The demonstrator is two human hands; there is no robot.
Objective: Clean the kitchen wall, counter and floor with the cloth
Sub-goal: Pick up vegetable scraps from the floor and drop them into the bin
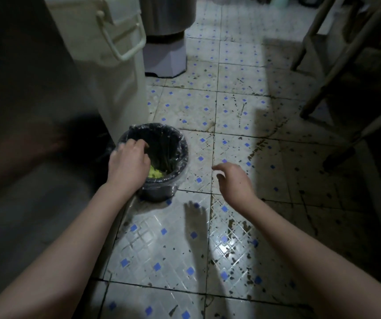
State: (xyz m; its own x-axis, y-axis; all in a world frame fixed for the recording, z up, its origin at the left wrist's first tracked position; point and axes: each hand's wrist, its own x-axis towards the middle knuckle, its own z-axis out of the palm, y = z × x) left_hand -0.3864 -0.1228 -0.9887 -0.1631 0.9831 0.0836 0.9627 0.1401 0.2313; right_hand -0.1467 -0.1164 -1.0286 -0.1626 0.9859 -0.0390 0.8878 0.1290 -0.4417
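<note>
Head view: left hand (128, 161) curled inside lined bin (181, 143), grip unclear; right hand (235, 180) spread empty above floor (242, 107).

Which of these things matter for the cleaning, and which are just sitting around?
For the job: stained tiled floor; left hand over the lined bin; right hand, empty. No cloth plainly in view.
Lying about: white tub with handle; metal can on its base; wooden frame legs.
</note>
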